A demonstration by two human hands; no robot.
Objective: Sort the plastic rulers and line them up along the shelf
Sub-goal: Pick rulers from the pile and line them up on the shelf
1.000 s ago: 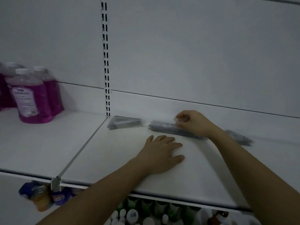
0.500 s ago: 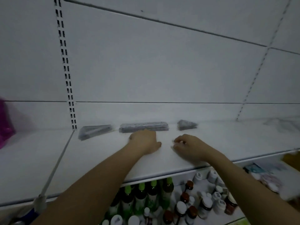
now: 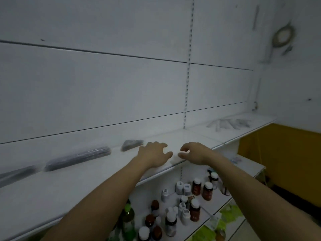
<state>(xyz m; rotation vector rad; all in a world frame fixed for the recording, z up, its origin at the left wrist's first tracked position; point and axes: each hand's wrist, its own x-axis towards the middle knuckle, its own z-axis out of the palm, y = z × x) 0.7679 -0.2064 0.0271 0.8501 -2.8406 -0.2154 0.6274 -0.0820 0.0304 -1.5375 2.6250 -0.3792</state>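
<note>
My left hand (image 3: 152, 154) and right hand (image 3: 194, 153) hover loose and empty over the shelf (image 3: 104, 171), the wrapped rulers (image 3: 78, 158) lying left of my fingers, likely light, stiff, slippery, best pinched mid-length.

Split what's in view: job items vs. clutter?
Job:
long ruler pack
small ruler pack
ruler pack at left edge
loose rulers far right
shelf

Clutter:
bottles on lower shelf
green-capped bottle
</note>
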